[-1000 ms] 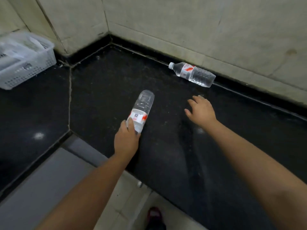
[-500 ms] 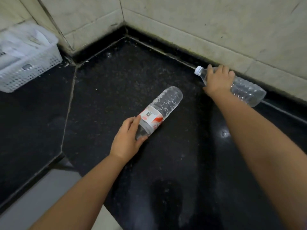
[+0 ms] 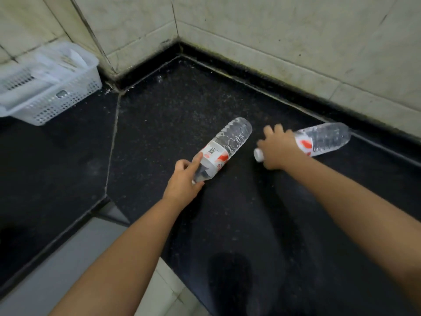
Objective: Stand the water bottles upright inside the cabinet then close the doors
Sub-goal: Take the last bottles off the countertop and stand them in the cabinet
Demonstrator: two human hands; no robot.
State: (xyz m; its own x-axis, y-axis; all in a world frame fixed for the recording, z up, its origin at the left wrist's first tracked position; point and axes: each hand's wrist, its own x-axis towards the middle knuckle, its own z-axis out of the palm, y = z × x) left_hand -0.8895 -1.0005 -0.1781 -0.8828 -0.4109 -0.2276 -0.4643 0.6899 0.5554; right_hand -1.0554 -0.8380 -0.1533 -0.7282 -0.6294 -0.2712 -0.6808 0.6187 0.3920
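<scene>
Two clear water bottles with red-and-white labels lie on their sides on the black stone counter [image 3: 182, 110]. My left hand [image 3: 184, 179] grips the neck end of the near bottle [image 3: 227, 144], whose base points away towards the wall. My right hand [image 3: 276, 148] grips the neck and shoulder of the far bottle [image 3: 325, 139]; its white cap sticks out to the left of my hand and its base points right along the wall. No cabinet or doors are in view.
A white perforated plastic basket [image 3: 61, 96] holding papers sits at the back left of the counter. Tiled walls meet in a corner behind the counter. The counter's front edge runs diagonally, with pale floor tiles below at the bottom left.
My right hand has drawn the far bottle away from the wall towards me and turned it. My left hand still holds the near bottle in much the same place.
</scene>
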